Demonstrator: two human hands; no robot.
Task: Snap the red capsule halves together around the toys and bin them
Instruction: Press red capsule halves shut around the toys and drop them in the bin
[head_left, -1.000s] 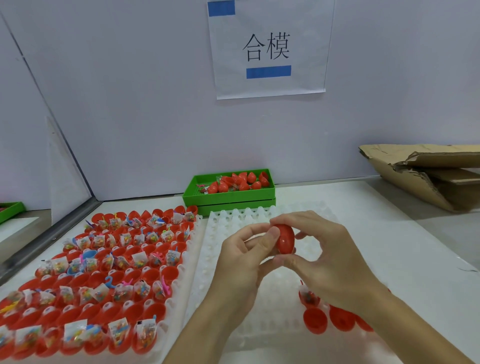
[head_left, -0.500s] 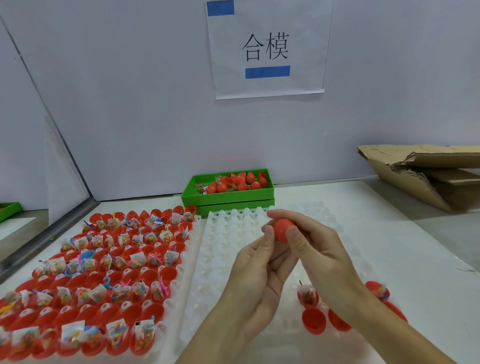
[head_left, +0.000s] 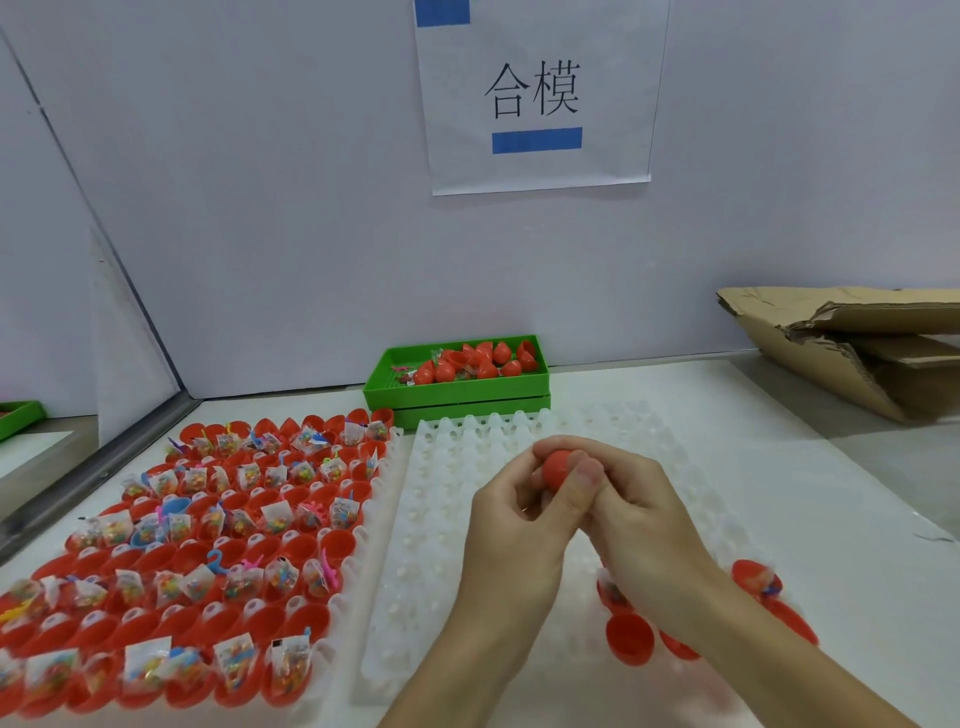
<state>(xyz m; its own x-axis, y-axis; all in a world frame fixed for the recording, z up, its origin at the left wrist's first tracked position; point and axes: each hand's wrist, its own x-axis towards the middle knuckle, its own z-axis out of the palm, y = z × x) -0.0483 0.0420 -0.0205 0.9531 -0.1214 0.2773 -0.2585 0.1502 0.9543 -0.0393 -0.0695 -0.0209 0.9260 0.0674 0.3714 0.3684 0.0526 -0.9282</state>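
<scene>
Both hands raised together above the middle of the white moulded tray (head_left: 441, 525), fingertips meeting around one red capsule (head_left: 558, 469). Left hand (head_left: 519, 540) curled against the capsule from the near left, thumb laid up along its side. Right hand (head_left: 639, 519) clamped on it from the right, index finger arched over the top and thumb pressed on the front. Only the upper dome of the capsule exposed between the fingers; seam between the halves hidden, so closure cannot be told.

White moulded tray set at the centre of the white table (head_left: 810, 467), most pockets bare. Loose red capsule halves (head_left: 629, 638) grouped at the tray's near right corner, partly covered by the right forearm, some holding bagged toys.

Second tray of red capsule halves (head_left: 197, 551) touching the white tray along its left edge and running to the table's near left corner. Small bagged toys (head_left: 275, 517) seated in many of these halves, others bare.

Green bin (head_left: 457, 387) at the table's far edge, against the wall, just behind the white tray's far edge. Closed red capsules (head_left: 480, 361) piled inside, mainly toward its right end.

Flattened cardboard box (head_left: 857, 348) at the far right corner of the table. Paper sign (head_left: 535, 93) with two printed characters and blue bars fixed on the wall above the bin.
</scene>
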